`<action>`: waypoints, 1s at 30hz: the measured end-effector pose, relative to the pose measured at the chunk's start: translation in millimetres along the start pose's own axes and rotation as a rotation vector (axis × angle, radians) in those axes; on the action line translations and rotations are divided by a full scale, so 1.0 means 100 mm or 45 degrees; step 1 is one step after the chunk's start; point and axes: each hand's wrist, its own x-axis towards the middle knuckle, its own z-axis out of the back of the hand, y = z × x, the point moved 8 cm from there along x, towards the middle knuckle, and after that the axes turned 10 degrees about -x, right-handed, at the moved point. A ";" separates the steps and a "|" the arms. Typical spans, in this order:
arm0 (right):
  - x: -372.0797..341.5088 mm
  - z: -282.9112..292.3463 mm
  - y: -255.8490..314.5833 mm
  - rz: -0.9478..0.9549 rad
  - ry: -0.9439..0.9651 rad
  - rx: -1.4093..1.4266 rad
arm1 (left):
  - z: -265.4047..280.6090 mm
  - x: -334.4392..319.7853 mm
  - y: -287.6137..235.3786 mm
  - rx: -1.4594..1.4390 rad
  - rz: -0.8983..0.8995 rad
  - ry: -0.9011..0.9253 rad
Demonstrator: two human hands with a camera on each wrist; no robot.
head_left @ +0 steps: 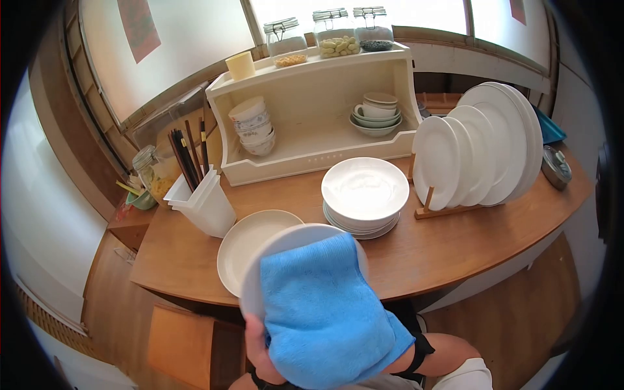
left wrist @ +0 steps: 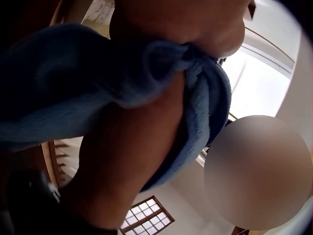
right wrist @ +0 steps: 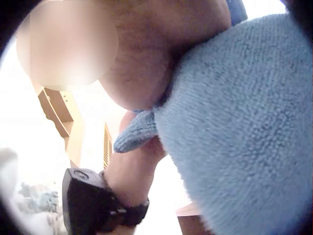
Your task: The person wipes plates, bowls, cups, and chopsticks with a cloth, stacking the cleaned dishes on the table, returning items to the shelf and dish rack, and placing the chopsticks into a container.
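My left hand [head_left: 261,348] grips the near left rim of a white plate [head_left: 250,286], held tilted over the desk's front edge. A blue cloth [head_left: 325,305] drapes over most of this plate and hangs down its near side. In the head view the cloth hides my right hand; only the forearm shows at its right. The right wrist view has my right hand [right wrist: 151,49] holding the fuzzy cloth, its fingertips hidden. Behind the held plate, a wide off-white plate [head_left: 237,253] lies on the desk, partly overlapped by it.
Stacked white plates [head_left: 365,188] stand mid-desk. At right, a wooden rack [head_left: 455,209] holds several upright plates. A white holder [head_left: 207,208] with chopsticks stands left. Behind, a cream shelf [head_left: 305,123] holds bowls and a cup, with glass jars [head_left: 338,45] on top.
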 end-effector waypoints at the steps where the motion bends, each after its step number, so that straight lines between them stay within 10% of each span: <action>1: -0.02 0.00 0.02 -0.003 0.024 -0.010 | 0.04 -0.02 0.01 0.008 -0.003 -0.004; 10: 0.05 0.13 -0.29 -0.060 0.205 -0.165 | 0.07 -0.11 -0.22 0.010 -0.487 -0.040; 12: -0.26 -0.24 -0.27 0.311 -0.531 0.324 | -0.25 -0.19 -0.24 -0.266 -0.275 0.671; 16: -0.36 -0.57 -0.21 0.126 -0.654 0.764 | -0.17 -0.23 -0.17 0.280 -0.250 0.296; 20: -0.33 -0.18 -0.27 0.294 -0.682 0.435 | -0.37 -0.11 -0.42 0.495 -0.373 0.461; 22: -0.24 0.09 -0.31 0.324 -0.290 0.715 | -0.45 -0.09 -0.56 0.627 -0.455 0.564; 24: -0.29 0.06 -0.25 0.253 -0.350 0.433 | -0.31 -0.06 -0.53 0.706 -0.371 0.449; 26: -0.30 -0.20 -0.40 0.047 -0.488 1.208 | -0.17 0.01 -0.44 0.437 -0.439 0.211; 30: -0.45 -0.69 -0.41 -0.210 -0.884 1.192 | 0.10 -0.17 -0.01 0.463 -0.154 0.125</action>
